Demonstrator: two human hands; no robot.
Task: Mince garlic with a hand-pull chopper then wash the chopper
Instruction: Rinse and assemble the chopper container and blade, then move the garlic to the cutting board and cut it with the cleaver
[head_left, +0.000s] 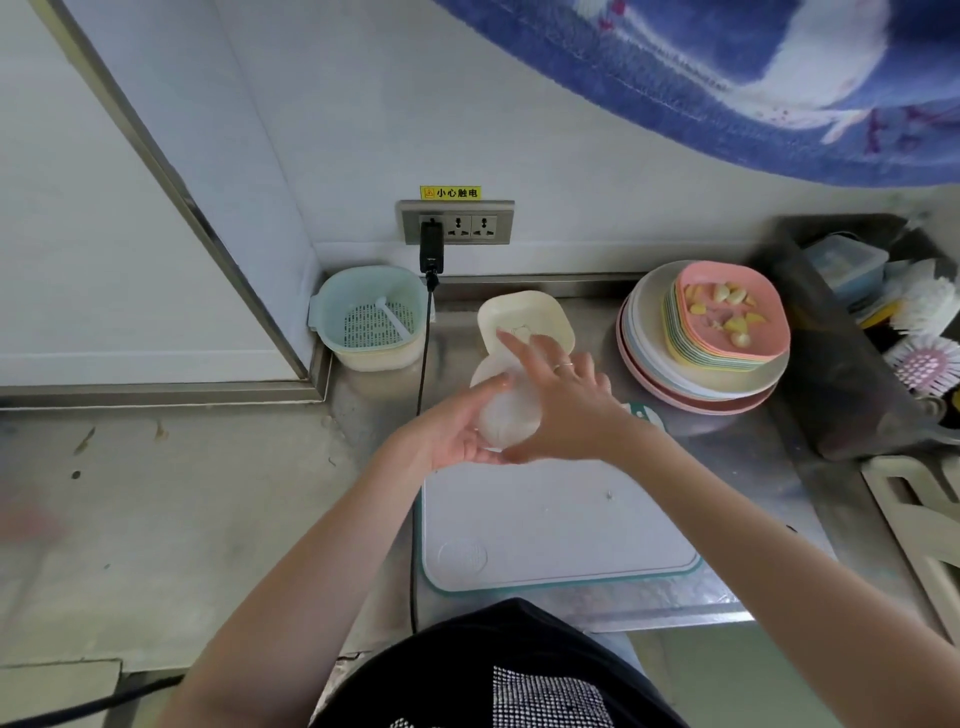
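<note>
Two hands meet over the far edge of the white cutting board (556, 519), the landmark here. Far to the board's upper left, a pale colander basket (370, 317) sits in the counter corner, below a wall socket (457, 222). Just beyond the board's far edge, the left hand (457, 431) cups the translucent chopper bowl (506, 415) from below, fingers curled round it. The right hand (561, 395) lies over the bowl's top, fingers extended toward a cream square dish (524, 317) behind it; whether it grips anything I cannot tell. To the board's upper right, a stack of plates (701, 379) carries a pink dish (769, 332) holding garlic cloves (727, 306).
</note>
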